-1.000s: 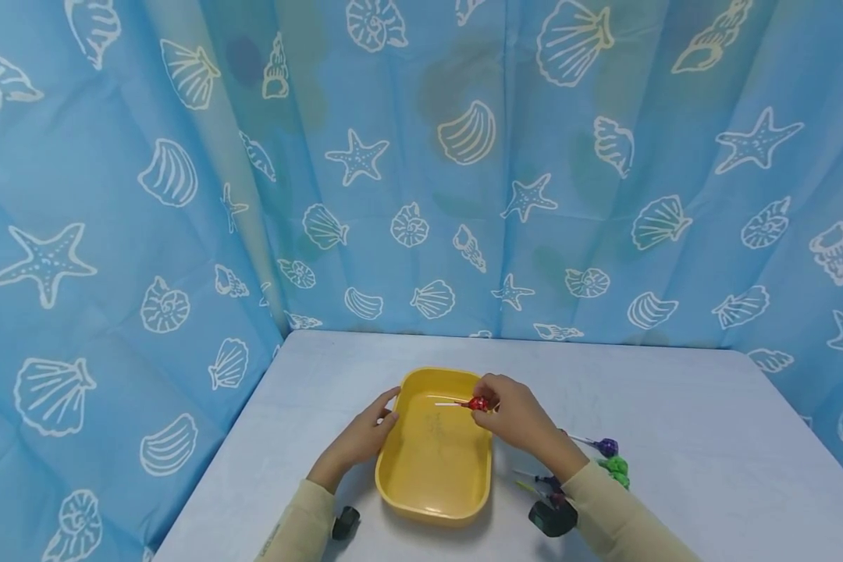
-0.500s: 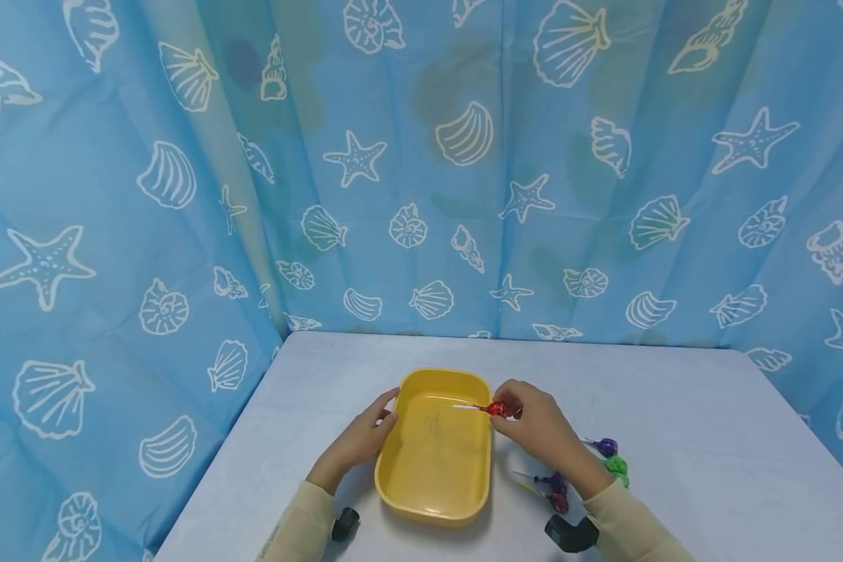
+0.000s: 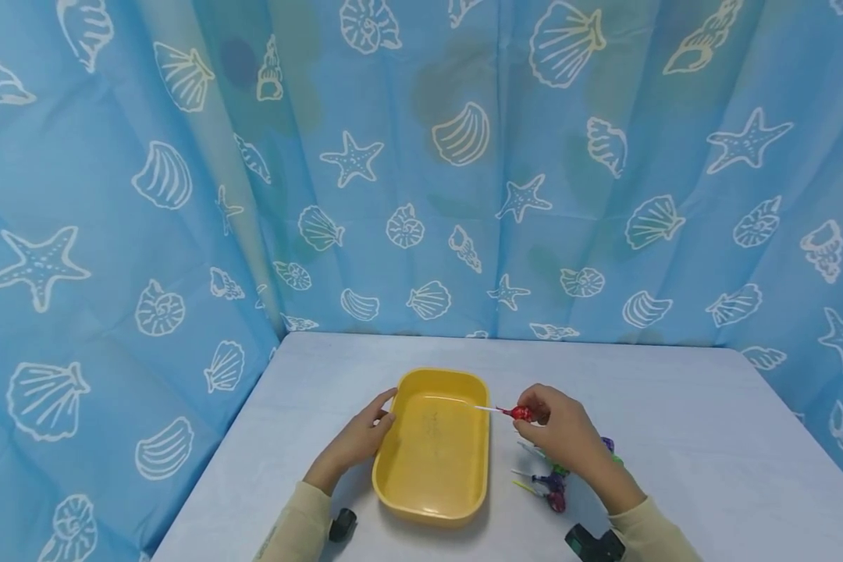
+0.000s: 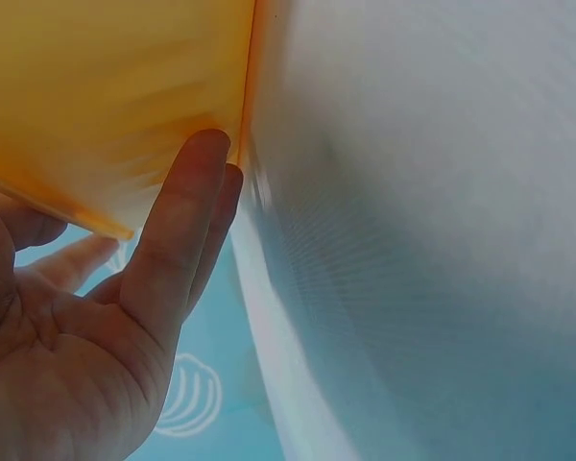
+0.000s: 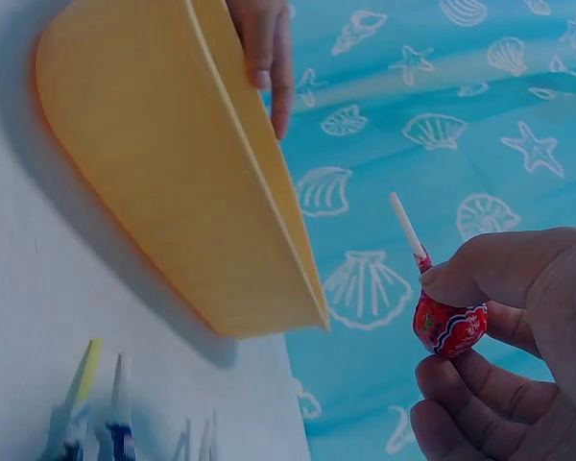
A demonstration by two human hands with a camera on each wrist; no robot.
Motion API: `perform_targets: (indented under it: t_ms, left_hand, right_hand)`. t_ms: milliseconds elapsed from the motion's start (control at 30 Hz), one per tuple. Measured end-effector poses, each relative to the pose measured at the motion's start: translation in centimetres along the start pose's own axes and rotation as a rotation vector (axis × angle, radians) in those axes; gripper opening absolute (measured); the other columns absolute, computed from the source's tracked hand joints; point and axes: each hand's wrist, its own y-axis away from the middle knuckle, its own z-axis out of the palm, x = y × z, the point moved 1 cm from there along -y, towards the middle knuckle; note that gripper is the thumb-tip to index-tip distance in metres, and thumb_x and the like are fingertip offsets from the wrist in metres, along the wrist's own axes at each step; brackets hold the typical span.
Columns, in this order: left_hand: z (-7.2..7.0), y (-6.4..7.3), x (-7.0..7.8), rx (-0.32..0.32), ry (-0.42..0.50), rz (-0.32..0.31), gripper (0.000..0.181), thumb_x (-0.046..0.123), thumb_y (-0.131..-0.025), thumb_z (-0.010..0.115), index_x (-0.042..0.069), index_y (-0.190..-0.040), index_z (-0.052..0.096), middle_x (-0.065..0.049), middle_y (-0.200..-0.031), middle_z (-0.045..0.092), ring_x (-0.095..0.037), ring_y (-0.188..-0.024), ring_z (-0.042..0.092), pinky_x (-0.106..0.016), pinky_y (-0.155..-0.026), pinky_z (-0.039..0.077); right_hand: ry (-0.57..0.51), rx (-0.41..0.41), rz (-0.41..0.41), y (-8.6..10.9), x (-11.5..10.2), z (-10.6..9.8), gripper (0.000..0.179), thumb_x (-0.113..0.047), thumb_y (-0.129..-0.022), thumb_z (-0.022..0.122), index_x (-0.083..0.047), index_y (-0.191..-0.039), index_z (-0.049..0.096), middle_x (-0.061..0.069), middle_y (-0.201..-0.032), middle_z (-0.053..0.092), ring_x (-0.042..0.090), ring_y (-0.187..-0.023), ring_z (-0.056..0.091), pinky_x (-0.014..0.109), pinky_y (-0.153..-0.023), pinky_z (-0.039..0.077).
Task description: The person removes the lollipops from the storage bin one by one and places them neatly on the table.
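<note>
My right hand (image 3: 565, 425) pinches a red-wrapped lollipop (image 3: 520, 413) by its round head, just off the right side of the yellow tray (image 3: 432, 515). The white stick (image 5: 406, 223) points left, its tip over the tray's rim in the head view. In the right wrist view the thumb lies on the wrapper where the stick begins, with fingertips under the candy. My left hand (image 3: 358, 437) rests against the tray's left side. Its longer fingers (image 4: 178, 230) lie fairly straight along the outer wall in the left wrist view. Inside the tray no candy shows.
Several more lollipops, among them a dark red one (image 3: 556, 501) and a purple one (image 3: 607, 444), lie on the white table (image 3: 709, 437) right of the tray, partly behind the right forearm. A shell-print blue curtain (image 3: 393, 156) stands at the back and left.
My right hand has moved right with the red lollipop, from above the tray to beyond its right rim. My left hand has stayed at the tray's left side.
</note>
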Motion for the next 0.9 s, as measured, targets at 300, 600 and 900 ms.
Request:
perform_targets:
  t_ms: [300, 600, 900]
  left_hand:
    - [-0.2, 0.1, -0.1, -0.021, -0.004, 0.038, 0.052, 0.027, -0.11, 0.046, 0.018, -0.159, 0.032, -0.016, -0.128, 0.059, -0.021, -0.092, 0.063, -0.04, -0.076, 0.056]
    - [-0.2, -0.1, -0.1, -0.014, 0.004, 0.024, 0.053, 0.027, -0.109, 0.046, 0.019, -0.159, 0.033, -0.015, -0.126, 0.059, -0.02, -0.09, 0.062, -0.04, -0.076, 0.056]
    - [-0.1, 0.0, 0.0, -0.02, 0.001, 0.027, 0.053, 0.025, -0.109, 0.046, 0.017, -0.159, 0.033, -0.016, -0.126, 0.059, -0.021, -0.091, 0.062, -0.041, -0.076, 0.056]
  right_hand:
    - [0.015, 0.001, 0.081, 1.9, 2.1, -2.0, 0.022, -0.014, -0.086, 0.078, -0.011, -0.103, 0.065, 0.001, -0.091, 0.064, 0.02, -0.082, 0.056, 0.036, -0.076, 0.054]
    - [0.031, 0.014, 0.106, 3.8, 3.6, -3.1, 0.024, -0.016, -0.086, 0.08, -0.009, -0.104, 0.065, 0.0, -0.09, 0.064, 0.018, -0.083, 0.056, 0.038, -0.073, 0.051]
    - [0.047, 0.009, 0.186, 5.3, 5.0, -2.9, 0.023, -0.014, -0.085, 0.08, -0.007, -0.102, 0.066, 0.0, -0.085, 0.062, 0.017, -0.08, 0.056, 0.034, -0.07, 0.05]
